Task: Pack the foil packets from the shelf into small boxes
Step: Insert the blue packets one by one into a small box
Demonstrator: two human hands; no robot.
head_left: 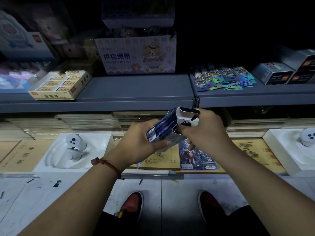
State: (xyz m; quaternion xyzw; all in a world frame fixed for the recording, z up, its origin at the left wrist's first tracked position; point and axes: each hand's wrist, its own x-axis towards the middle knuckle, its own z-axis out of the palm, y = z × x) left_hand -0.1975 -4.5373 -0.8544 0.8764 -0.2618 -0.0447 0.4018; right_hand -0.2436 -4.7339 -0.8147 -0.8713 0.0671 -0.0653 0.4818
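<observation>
At the frame's centre, the left hand is gripping a stack of foil packets and the right hand is pinching the small box by its open flaps. The packets are probably proving light and slippery, so squeezing their edges suits. The thin card is likely denting easily.

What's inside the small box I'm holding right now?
A stack of dark blue foil packets, held by the left hand, reaches the open mouth of the small box in the right hand. The box walls hide anything deeper inside.
</observation>
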